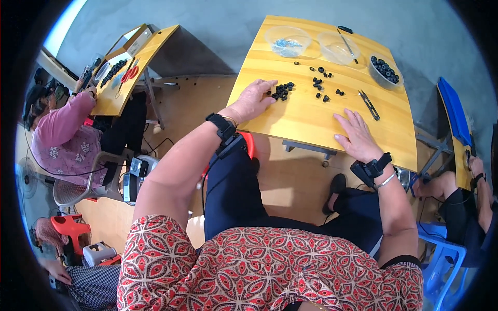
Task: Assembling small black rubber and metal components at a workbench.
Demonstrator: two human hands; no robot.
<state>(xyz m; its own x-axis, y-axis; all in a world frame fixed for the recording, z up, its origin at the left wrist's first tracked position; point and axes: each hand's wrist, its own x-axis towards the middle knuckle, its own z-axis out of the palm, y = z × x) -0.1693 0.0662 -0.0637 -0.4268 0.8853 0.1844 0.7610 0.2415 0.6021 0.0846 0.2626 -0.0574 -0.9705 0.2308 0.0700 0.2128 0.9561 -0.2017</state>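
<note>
One yellow wood-grained rectangular table (290, 119) bears everything here. Two bare hands lie over its near part: the left hand (249, 101) with thumb and forefinger parted, the right hand (360, 137) palm down, fingers spread. Three clear round plastic bowls stand along the far side — a left bowl (274, 37) with blue bits, a middle bowl (328, 42), and a right bowl (380, 78) heaped with black pieces too crowded to count. One slim black tweezer-like tool (369, 105) lies beyond the right hand. Smallest are the short black cylindrical pieces (282, 91): roughly a dozen clustered beside the left fingertips — about another dozen scattered mid-table.
</note>
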